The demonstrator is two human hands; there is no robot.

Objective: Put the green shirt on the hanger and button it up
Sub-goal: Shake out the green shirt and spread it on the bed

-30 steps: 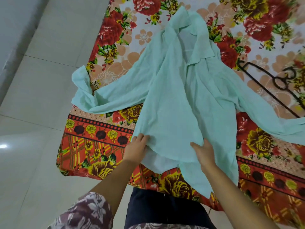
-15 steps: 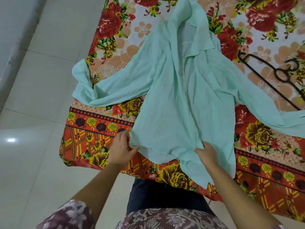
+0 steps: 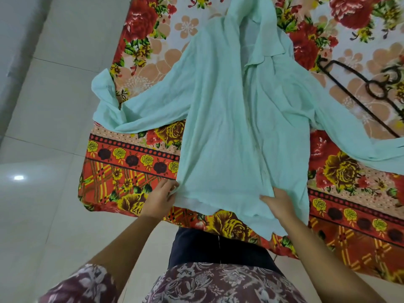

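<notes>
The left hand [image 3: 160,199] had its fingers [image 3: 172,189] pinched on the near left corner of the shirt's [image 3: 236,132] hem. The right hand [image 3: 278,199] lay on the hem's near right part, fingers together and curled into the cloth, gripping it as far as could be seen. The shirt lay spread on the floral bedsheet [image 3: 131,167], collar far, hem near, one sleeve [image 3: 113,110] trailing left over the bed's edge and the other running off to the right. The hanger [image 3: 358,99] rested on the sheet to the far right, apart from the hands and not yet in the shirt. The step looked like straightening the shirt flat. Next would probably call for fetching the hanger and feeding it in at the collar.
</notes>
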